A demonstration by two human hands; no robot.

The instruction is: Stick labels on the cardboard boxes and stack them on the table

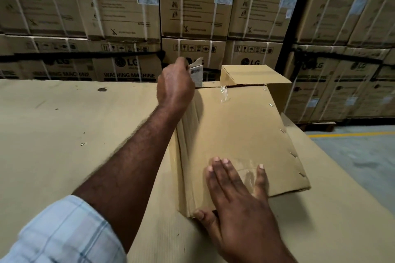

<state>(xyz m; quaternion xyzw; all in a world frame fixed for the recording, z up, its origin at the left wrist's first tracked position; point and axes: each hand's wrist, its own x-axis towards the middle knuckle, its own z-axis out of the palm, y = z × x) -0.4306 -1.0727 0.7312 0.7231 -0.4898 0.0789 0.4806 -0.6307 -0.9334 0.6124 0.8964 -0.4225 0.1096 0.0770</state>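
Observation:
A plain cardboard box (239, 130) with staples along its right edge and clear tape on top lies on the cardboard-covered table (64, 130). My right hand (237, 196) lies flat on the box's near end, fingers straight, thumb at the near corner. My left hand (175, 85) is raised over the box's far left corner and pinches a white barcode label (197, 71) with its backing peeling up. A second, smaller cardboard box (254, 76) stands just behind the first, touching its far edge.
Strapped washing machine cartons (128, 17) are stacked like a wall behind the table. More cartons on a pallet (342, 83) stand at the right. Grey floor with a yellow line (352, 134) lies beyond the table's right edge.

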